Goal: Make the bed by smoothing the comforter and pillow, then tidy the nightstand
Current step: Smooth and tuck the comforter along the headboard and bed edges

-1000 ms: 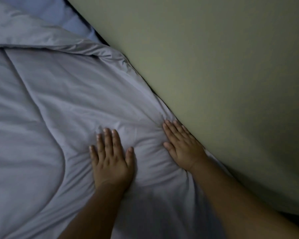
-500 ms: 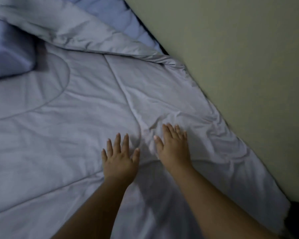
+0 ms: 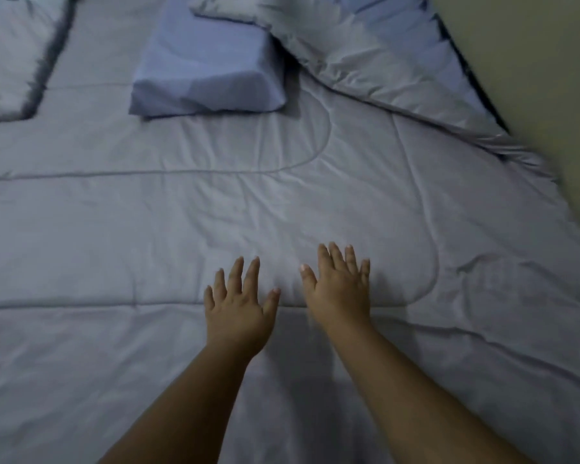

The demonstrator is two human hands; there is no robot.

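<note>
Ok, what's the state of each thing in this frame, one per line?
comforter: spread over the bed, lightly wrinkled, far right corner folded back.
blue pillow: lying on top of the comforter, creased.
grey pillow: lying flat at far left, partly out of frame.
left hand: flat, fingers spread, palm down on the comforter.
right hand: flat, fingers straight, palm down beside it.

Only bare skin showed, nothing worn. Left hand was bare, with rounded fingers and short-trimmed nails; its thumbnail caught the light. Right hand was the same: bare, short nails, edges a bit motion-blurred. Left forearm and right forearm were uncovered up to where the frame cut them off. Dim light, so finer skin detail couldn't be told.
</note>
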